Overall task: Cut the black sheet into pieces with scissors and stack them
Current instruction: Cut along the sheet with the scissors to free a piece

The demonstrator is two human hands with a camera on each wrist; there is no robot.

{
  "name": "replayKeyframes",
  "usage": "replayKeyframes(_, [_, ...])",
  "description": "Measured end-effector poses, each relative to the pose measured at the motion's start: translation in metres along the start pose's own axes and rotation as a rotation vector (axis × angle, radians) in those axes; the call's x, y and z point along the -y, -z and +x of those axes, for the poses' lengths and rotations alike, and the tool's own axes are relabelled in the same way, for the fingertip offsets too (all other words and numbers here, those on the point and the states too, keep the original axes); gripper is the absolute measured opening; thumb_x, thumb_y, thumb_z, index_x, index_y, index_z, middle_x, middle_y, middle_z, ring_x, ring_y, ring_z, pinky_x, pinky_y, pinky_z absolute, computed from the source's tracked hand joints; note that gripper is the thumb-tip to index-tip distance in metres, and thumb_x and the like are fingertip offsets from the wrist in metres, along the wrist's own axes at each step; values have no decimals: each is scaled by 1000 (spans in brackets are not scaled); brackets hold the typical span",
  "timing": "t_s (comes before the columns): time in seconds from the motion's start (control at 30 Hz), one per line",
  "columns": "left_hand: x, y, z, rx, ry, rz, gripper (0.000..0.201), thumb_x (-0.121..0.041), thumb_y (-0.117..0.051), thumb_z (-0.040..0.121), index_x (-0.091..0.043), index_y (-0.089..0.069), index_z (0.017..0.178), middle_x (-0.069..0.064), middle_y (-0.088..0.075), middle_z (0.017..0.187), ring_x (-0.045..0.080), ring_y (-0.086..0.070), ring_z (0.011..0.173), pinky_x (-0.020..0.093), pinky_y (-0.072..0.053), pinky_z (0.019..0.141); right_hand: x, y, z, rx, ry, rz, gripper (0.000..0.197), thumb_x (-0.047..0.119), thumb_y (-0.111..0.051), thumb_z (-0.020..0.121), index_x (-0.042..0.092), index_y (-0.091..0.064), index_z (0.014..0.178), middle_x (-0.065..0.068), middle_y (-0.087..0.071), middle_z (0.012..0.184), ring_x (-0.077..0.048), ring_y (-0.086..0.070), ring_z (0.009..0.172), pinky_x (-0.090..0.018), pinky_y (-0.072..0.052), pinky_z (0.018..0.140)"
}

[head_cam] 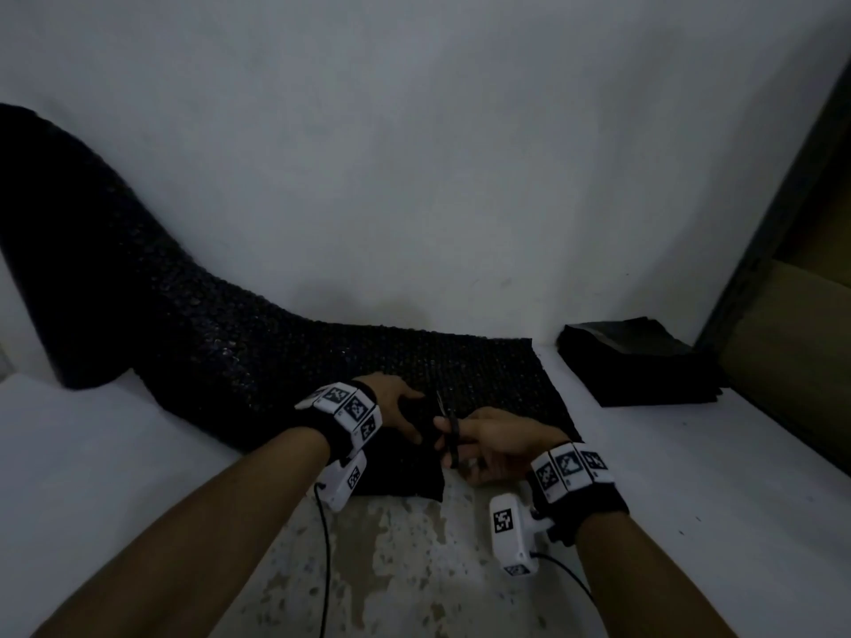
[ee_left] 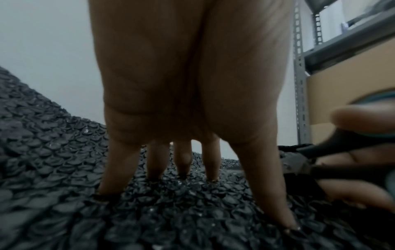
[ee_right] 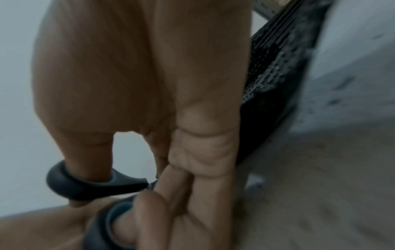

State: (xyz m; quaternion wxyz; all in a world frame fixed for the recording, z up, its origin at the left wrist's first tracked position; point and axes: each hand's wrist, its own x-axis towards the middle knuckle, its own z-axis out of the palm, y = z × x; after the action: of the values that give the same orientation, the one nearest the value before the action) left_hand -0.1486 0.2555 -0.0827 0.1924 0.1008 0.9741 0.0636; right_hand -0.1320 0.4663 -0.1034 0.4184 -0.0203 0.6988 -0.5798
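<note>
At the near edge of the black sheet (head_cam: 322,361), the right hand (head_cam: 499,446) has its grip in the scissors (head_cam: 451,435): thumb through one black loop, fingers curled through the other, the handles a little apart. The blades point away from the person and sit at the sheet's edge; how wide they gape I cannot tell. Left of the scissors, the left hand (head_cam: 396,405) presses spread, straight fingertips (ee_left: 107,192) down on the bubbly sheet, holding nothing. The step looks like a cut just starting across the sheet's right end. Next, I judge, the blades must close and advance straight toward the wall while the left hand keeps the sheet taut. Right of the sheet, a stack of cut pieces (head_cam: 640,361) waits on the desk (head_cam: 690,453).
</note>
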Motion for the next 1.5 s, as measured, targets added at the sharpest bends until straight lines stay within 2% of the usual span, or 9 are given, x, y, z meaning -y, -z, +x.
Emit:
replayKeyframes(0.2, [1, -1, 0, 26, -20, -25, 78, -56, -72, 82, -31, -42, 150, 4, -48, 150, 28, -48, 133, 42, -42, 109, 13, 1, 6, 2, -33, -34, 48, 43, -65, 93, -2, -61, 110, -11, -67, 78, -16, -50, 56, -25, -44, 53])
replayKeyframes(0.4, [2, -1, 4, 28, -18, -17, 90, -60, -74, 78, -29, -35, 153, 3, -47, 150, 27, -50, 131, 39, -46, 106, 18, 5, 18, -36, -22, -110, 52, 47, -71, 87, -1, -67, 107, -12, -71, 81, -19, -54, 62, -29, -47, 58])
replayKeyframes(0.5, [3, -2, 4, 19, -18, -35, 91, -57, -75, 78, -29, -34, 154, 4, -46, 151, 27, -49, 132, 37, -44, 107, 17, 7, 22, -70, 2, -131, 53, 48, -74, 83, 0, -69, 104, -13, -72, 81, -20, -56, 66, -30, -47, 60])
replayKeyframes(0.73, [5, -2, 3, 13, -38, -50, 93, -59, -76, 77, -29, -33, 154, 4, -41, 155, 26, -45, 136, 36, -42, 109, 4, 10, 30, -102, 75, -98, 51, 52, -83, 66, 6, -74, 86, -11, -67, 75, -17, -50, 57, -28, -41, 57])
replayKeyframes(0.87, [6, -2, 1, 15, -49, -51, 92, -59, -75, 78, -29, -34, 154, 4, -42, 154, 26, -46, 135, 38, -41, 110, 5, 8, 27, -88, 69, -67, 53, 50, -81, 71, 2, -72, 93, -12, -67, 76, -17, -49, 59, -27, -40, 57])
replayKeyframes(0.97, [5, -2, 0, 16, -54, -32, 87, -59, -73, 79, -30, -37, 152, 5, -45, 151, 28, -49, 132, 39, -43, 108, 13, 5, 23, -67, 34, -59, 58, 56, -73, 79, 2, -69, 100, -13, -68, 79, -16, -57, 61, -25, -45, 59])
replayKeyframes(1.07, [4, -1, -1, 9, -62, -22, 82, -58, -73, 80, -27, -42, 150, 6, -46, 151, 28, -49, 131, 38, -44, 107, 23, 6, 25, -83, 3, -95, 60, 62, -69, 81, 4, -69, 95, -13, -68, 79, -18, -60, 63, -26, -48, 61])
replayKeyframes(1.23, [5, -2, 1, 20, -71, -45, 71, -56, -75, 80, -24, -54, 140, 6, -58, 138, 28, -56, 122, 40, -49, 102, 32, 6, 38, -76, 20, -102, 54, 56, -68, 86, 3, -67, 92, -14, -66, 75, -19, -53, 58, -27, -44, 55])
replayKeyframes(1.5, [8, -2, 3, 10, -100, -49, 77, -53, -76, 79, -28, -47, 146, 5, -53, 144, 28, -52, 127, 36, -45, 105, 28, 16, 48, -45, 39, -93, 54, 55, -76, 78, 3, -68, 91, -15, -63, 73, -19, -49, 57, -27, -41, 53])
